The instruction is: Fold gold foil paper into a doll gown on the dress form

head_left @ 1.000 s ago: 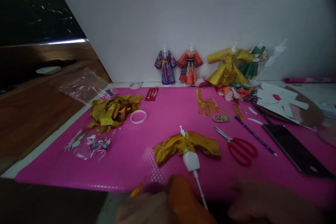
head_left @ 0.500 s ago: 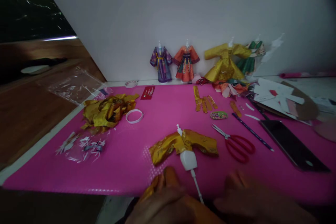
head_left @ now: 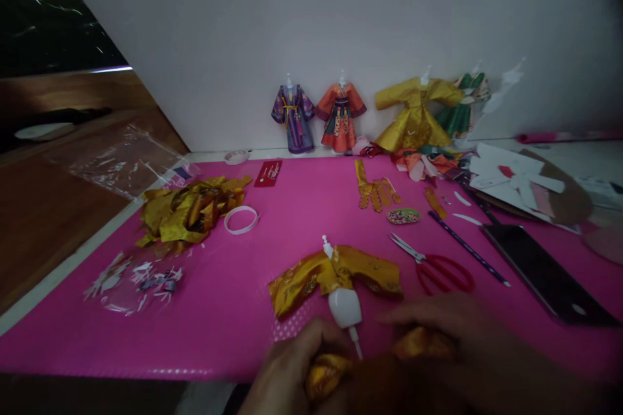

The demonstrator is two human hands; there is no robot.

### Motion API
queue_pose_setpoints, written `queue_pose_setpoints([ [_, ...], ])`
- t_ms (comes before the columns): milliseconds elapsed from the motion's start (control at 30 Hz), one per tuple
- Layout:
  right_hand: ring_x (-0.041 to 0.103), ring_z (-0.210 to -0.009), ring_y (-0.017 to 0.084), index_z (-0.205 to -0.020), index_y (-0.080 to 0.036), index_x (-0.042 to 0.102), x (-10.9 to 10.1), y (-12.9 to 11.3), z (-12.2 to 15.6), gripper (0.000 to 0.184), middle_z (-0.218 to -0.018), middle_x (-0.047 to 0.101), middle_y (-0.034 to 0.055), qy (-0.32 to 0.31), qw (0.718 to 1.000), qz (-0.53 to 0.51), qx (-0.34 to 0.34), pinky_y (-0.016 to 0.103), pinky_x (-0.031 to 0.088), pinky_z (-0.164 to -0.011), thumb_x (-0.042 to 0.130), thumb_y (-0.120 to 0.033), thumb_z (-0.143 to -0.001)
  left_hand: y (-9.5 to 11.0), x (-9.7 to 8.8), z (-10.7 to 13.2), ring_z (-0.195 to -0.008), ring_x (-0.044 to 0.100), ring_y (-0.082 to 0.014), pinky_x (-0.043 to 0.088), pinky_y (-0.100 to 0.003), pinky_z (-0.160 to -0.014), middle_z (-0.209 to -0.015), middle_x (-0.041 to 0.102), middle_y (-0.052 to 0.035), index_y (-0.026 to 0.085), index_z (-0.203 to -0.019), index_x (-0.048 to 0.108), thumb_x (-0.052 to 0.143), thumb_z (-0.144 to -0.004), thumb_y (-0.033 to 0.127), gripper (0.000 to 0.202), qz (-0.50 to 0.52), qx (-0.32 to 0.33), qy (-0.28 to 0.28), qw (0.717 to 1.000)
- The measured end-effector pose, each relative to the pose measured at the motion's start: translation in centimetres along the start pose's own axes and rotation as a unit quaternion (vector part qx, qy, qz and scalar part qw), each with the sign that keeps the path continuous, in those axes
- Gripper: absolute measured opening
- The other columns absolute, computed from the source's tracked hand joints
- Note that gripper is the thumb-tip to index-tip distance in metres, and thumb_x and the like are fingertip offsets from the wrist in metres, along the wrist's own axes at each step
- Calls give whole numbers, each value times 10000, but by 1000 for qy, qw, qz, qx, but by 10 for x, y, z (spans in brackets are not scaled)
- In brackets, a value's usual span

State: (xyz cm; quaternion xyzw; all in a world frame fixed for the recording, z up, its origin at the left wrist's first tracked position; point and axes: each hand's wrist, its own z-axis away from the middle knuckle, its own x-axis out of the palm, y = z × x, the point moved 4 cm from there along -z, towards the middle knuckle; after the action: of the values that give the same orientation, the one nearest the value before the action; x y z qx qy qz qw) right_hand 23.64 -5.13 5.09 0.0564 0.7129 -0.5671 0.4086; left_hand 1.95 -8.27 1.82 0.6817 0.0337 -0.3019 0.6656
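At the table's near edge my left hand (head_left: 292, 366) is closed around a bunched piece of gold patterned fabric (head_left: 327, 376). My right hand (head_left: 467, 343), smeared by motion, also grips that fabric, its index finger stretched toward the middle. The dark lower part between both hands is too blurred to make out. Just beyond them lies a white doll form (head_left: 344, 308) on a thin stick, dressed in a small gold long-sleeved jacket (head_left: 302, 279). Red-handled scissors (head_left: 445, 273) rest open-bladed beyond my right hand.
On the pink mat (head_left: 204, 311) are gold fabric scraps (head_left: 187, 214), a tape ring (head_left: 241, 220), a red card (head_left: 268, 173), a bead-filled oval container (head_left: 403, 216), a patterned pencil (head_left: 467, 248) and a dark phone (head_left: 545, 275). Dressed doll forms (head_left: 342, 120) stand against the white wall.
Both hands have moved up over the mat's near edge and closer together, holding the gold fabric bunched between them. The view has shifted slightly; the dressed doll form lies as before.
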Motion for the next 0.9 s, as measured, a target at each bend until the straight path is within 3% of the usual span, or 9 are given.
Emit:
queue_pose_setpoints([
  [67,710,-744,166,-950,-279,748,8,10,-11,327,-865,770,-15,-16,1000,2,-11,229,541,-654,620,-62,-741,-4,4,-10,-779,711,-92,537,-127,-680,-895,744,101,278,-975,592,607,-655,-30,443,2,-2,-15,1000],
  [133,655,-638,135,-840,-238,717,16,22,-17,188,-764,724,-24,-30,999,5,-35,203,490,-565,635,-84,-771,-5,3,-15,-812,716,-102,554,-151,-731,-923,750,93,280,-980,616,644,-663,-19,437,-23,5,-15,1000],
  [333,675,-852,191,-933,-210,695,19,27,-23,91,-976,748,48,-1,977,97,-192,284,519,-733,632,-184,-873,-7,-3,-19,-946,703,-161,585,-229,-817,-1048,707,-10,250,-1061,606,705,-701,16,440,-157,141,13,977],
  [467,670,-955,201,-946,-230,697,16,20,-35,109,-1096,748,35,12,955,188,-227,330,520,-827,609,-180,-906,-27,0,-18,-1152,621,-247,587,-362,-901,-1249,622,-104,238,-1040,592,652,-791,104,289,-281,193,66,938],
  [600,648,-1066,210,-897,-221,673,27,32,-42,90,-1206,720,36,15,942,208,-263,367,501,-932,601,-262,-932,-48,6,-17,-1301,487,-345,559,-490,-940,-1430,494,-186,210,-989,606,677,-801,192,202,-378,217,79,896],
  [733,609,-1168,227,-909,-233,669,43,53,-43,98,-1308,675,12,18,938,237,-251,425,455,-1023,625,-318,-930,-60,11,-20,-1381,395,-347,564,-467,-930,-1508,424,-196,205,-880,596,679,-825,225,102,-425,263,86,862],
  [900,607,-1210,249,-928,-237,704,46,53,-46,251,-1355,647,25,-26,934,255,-248,435,470,-1034,629,-476,-910,-70,14,-22,-1450,314,-297,551,-421,-976,-1524,445,-133,217,-831,598,643,-856,196,56,-424,276,76,859],
])
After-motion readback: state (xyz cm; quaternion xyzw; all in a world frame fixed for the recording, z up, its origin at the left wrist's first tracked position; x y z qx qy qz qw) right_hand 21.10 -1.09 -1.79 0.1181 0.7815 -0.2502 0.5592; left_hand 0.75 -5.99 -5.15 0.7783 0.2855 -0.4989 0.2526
